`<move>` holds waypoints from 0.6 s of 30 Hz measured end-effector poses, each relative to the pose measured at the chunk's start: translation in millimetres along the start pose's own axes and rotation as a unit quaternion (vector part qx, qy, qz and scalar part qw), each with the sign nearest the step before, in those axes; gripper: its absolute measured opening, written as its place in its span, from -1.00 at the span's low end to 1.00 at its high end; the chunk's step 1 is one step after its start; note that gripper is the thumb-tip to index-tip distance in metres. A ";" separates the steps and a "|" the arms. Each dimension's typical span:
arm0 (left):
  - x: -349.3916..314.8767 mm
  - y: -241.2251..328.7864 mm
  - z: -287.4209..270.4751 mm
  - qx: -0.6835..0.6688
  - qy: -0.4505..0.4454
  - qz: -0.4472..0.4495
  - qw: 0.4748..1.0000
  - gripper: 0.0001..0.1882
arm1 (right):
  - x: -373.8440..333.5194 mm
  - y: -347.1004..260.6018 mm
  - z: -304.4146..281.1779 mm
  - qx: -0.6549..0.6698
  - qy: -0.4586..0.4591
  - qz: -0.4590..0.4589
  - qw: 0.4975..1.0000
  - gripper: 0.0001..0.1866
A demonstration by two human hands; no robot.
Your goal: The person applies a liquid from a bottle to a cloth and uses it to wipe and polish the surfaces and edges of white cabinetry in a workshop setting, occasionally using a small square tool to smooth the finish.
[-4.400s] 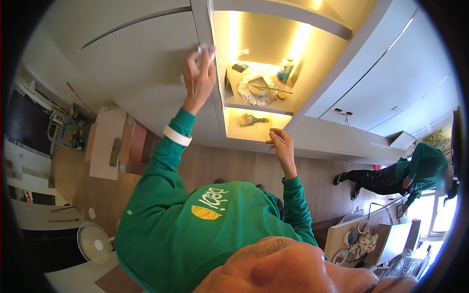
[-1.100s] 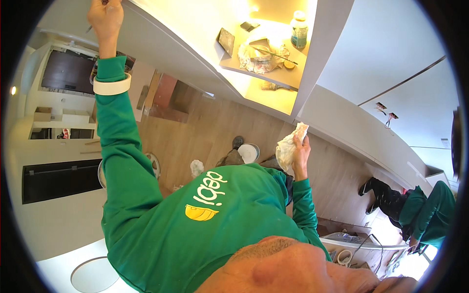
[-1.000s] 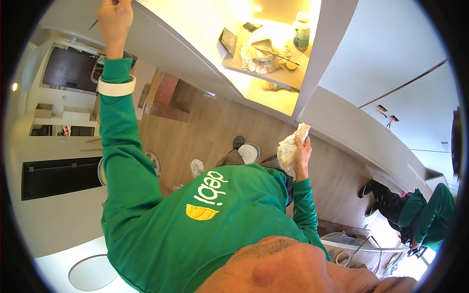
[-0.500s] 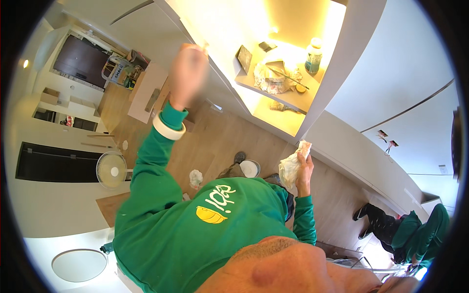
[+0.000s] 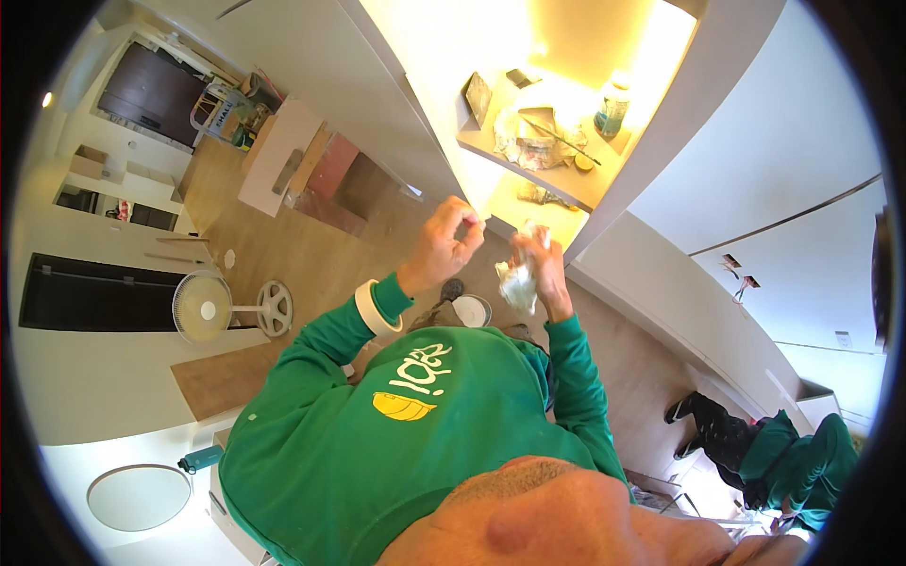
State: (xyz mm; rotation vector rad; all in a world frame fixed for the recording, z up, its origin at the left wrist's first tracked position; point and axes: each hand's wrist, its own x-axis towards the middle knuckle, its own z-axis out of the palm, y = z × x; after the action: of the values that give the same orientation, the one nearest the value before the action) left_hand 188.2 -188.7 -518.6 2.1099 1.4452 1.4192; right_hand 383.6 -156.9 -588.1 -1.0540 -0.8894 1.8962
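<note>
My left hand (image 5: 442, 247) is in front of the lit cabinet's edge, its thumb and fingers curled together in a pinch; I cannot make out whether anything small is between them. Round that wrist, over the green sleeve, sits a pale ring like a roll of tape (image 5: 368, 309). In my right hand (image 5: 549, 269) is a crumpled white cloth (image 5: 517, 286), hanging below the fingers. The two hands are close together but apart, just below the lower shelf opening.
The lit cabinet shelf (image 5: 500, 160) holds a bottle (image 5: 612, 111), crumpled wrapping (image 5: 514, 140), a thin stick-like tool and a flat dark plate (image 5: 477, 98). A brush (image 5: 540, 195) lies below. A white bucket (image 5: 472, 311) stands by my feet. A fan (image 5: 202, 307) is left; a co-worker (image 5: 764, 462) crouches right.
My left hand has come down from the cabinet's upper left edge towards my right hand. My right hand has risen slightly and moved left with the cloth.
</note>
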 end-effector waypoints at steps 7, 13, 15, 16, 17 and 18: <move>-69.9 6.9 30.8 -0.045 -0.109 -0.017 0.993 -0.82 | 28.9 -20.5 25.2 -0.111 -0.122 -0.046 0.985 -0.72; -93.5 8.6 40.3 -0.100 -0.194 0.013 0.976 -0.83 | 3.6 -2.9 1.4 -0.177 -0.131 0.019 0.975 -0.82; -101.3 11.8 41.8 -0.120 -0.233 0.017 0.965 -0.82 | -9.8 8.7 -8.0 -0.174 -0.122 0.025 0.977 -0.82; -101.6 11.9 40.5 -0.123 -0.245 0.030 0.961 -0.84 | -13.9 14.2 -12.9 -0.181 -0.124 0.025 0.975 -0.82; -100.4 14.2 37.1 -0.128 -0.259 0.043 0.957 -0.85 | -19.4 18.5 -18.6 -0.187 -0.124 0.027 0.974 -0.82; -99.4 15.3 33.0 -0.132 -0.272 0.055 0.951 -0.86 | -25.8 21.7 -24.2 -0.192 -0.124 0.028 0.973 -0.82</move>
State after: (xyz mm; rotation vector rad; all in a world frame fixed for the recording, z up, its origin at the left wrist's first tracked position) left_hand 218.5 -266.1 -584.0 2.1890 0.8852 0.8861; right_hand 408.0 -184.4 -607.4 -1.0856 -1.4277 1.9782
